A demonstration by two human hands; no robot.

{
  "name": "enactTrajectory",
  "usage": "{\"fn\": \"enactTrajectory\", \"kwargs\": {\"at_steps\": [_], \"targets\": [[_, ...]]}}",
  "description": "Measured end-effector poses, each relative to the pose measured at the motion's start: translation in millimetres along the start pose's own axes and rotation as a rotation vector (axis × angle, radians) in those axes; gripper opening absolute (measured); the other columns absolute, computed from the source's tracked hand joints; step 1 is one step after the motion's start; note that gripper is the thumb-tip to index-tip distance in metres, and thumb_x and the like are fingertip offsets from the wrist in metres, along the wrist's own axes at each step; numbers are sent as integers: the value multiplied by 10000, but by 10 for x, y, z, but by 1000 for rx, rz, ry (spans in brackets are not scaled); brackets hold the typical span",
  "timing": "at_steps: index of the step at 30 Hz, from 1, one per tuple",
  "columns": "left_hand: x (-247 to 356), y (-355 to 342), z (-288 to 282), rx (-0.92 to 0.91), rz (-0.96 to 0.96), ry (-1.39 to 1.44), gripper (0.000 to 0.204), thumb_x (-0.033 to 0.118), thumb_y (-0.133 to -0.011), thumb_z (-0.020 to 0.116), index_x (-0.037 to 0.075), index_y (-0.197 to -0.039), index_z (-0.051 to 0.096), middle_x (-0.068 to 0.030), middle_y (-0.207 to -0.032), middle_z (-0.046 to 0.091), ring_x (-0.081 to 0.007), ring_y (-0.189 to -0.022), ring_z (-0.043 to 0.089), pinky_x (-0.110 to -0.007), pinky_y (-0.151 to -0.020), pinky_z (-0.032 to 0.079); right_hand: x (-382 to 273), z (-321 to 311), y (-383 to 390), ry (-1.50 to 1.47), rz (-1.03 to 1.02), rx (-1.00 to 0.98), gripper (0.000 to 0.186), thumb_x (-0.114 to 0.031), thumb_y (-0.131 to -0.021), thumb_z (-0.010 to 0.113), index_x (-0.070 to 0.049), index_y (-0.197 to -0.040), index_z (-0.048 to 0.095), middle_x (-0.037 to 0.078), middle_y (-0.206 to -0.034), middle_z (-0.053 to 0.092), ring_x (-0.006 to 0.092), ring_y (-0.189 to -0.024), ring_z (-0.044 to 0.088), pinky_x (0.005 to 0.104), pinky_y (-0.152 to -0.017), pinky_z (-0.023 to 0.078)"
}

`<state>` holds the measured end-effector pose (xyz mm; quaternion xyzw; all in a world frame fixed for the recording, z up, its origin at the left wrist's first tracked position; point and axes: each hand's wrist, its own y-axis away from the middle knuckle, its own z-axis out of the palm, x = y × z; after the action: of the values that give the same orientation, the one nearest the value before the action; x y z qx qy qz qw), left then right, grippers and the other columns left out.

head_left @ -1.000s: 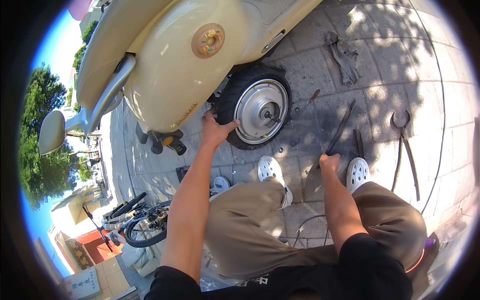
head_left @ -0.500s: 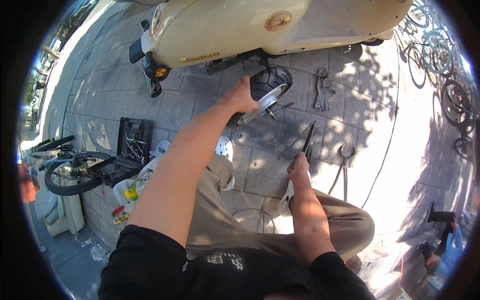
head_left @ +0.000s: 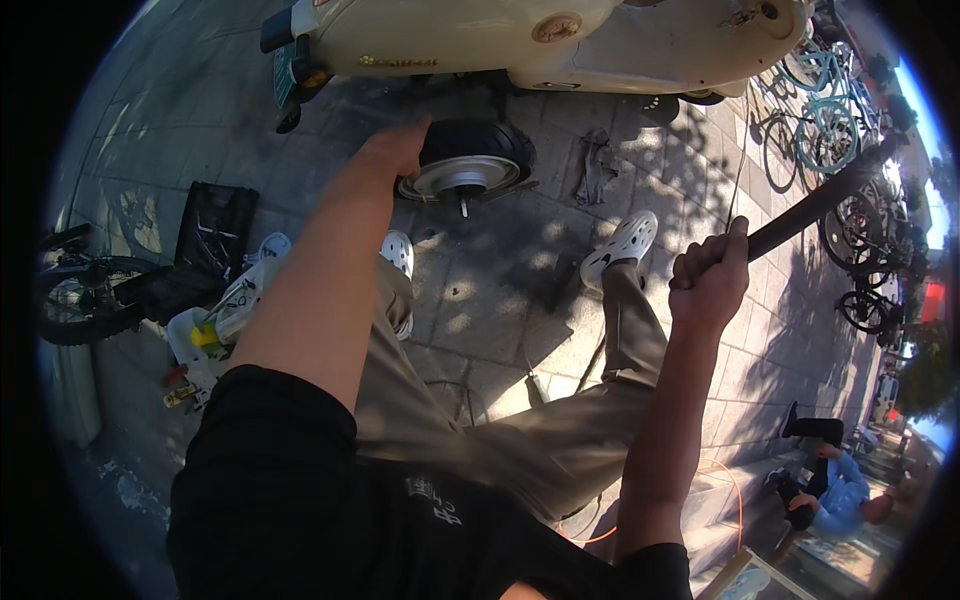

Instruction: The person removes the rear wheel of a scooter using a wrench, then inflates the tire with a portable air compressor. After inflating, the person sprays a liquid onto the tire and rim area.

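Note:
A scooter wheel (head_left: pixel 478 140) with a black tyre, silver hub and protruding axle rests on the paving in front of me. My left hand (head_left: pixel 402 152) is closed on the left side of its tyre, some fingers hidden behind the rubber. My right hand (head_left: pixel 712 268) is raised on the right, its fingers wrapped round a long dark bar (head_left: pixel 815 205). The bar points up and to the right, away from the wheel, and its far end is blurred. My white clogs (head_left: pixel 620 250) stand on the ground on either side, nearer to me than the wheel.
A cream scooter (head_left: pixel 465 45) stands just beyond the wheel. A grey rag (head_left: pixel 595 170) lies to the wheel's right. At left are a black toolbox (head_left: pixel 215 235) and a bicycle (head_left: pixel 85 290); a person (head_left: pixel 845 490) sits at the lower right, near an orange cable (head_left: pixel 739 495).
My right hand has lifted the bar from low near the ground, up and out to the right. The wheel has turned, its hub side now facing me. My right leg has shifted.

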<state>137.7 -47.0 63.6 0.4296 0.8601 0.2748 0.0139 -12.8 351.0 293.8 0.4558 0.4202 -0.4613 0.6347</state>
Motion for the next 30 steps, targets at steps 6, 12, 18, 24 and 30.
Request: {"fn": "enactTrajectory", "kwargs": {"at_steps": [6,12,18,24,30], "targets": [[-166,2,16,22,-2,3,1245,184,-782,981,102,-1754,207,-218,-1699,454,-388,-1525,505,-476,-1248,470,537,314,-478,-367,-206,57,567,-467,-1141,543,-166,-699,354,-27,-558,278,145,-458,254,336,-467,235],[-321,-1,-302,165,-47,-186,1196,213,-769,984,120,-1725,270,-242,-1659,495,-410,-1514,514,-507,-1237,472,1853,-56,-350,229,779,49,355,-409,-1044,739,-157,-855,576,-5,-623,406,179,-478,390,397,-468,346],[-778,154,264,110,-91,-16,1188,187,-736,985,118,-1702,297,-286,-1555,585,-443,-1416,598,-501,-1195,507,416,-260,-1276,-362,14,62,495,-277,-1122,591,-206,-685,369,-70,-573,223,93,-468,197,301,-455,223],[-480,1,60,41,-136,-38,1222,169,-723,958,89,-1721,256,-283,-1549,600,-449,-1412,600,-493,-1199,506,2233,187,-145,-106,690,105,286,-267,-1029,697,-127,-853,520,-16,-631,394,160,-467,374,349,-451,291],[-816,-38,158,15,-93,-39,1240,298,-718,952,55,-1718,259,-288,-1595,560,-445,-1449,577,-482,-1210,495,1220,-206,-874,245,658,-91,404,-260,-1042,702,-220,-735,443,-93,-578,314,75,-423,262,297,-411,211]]}}
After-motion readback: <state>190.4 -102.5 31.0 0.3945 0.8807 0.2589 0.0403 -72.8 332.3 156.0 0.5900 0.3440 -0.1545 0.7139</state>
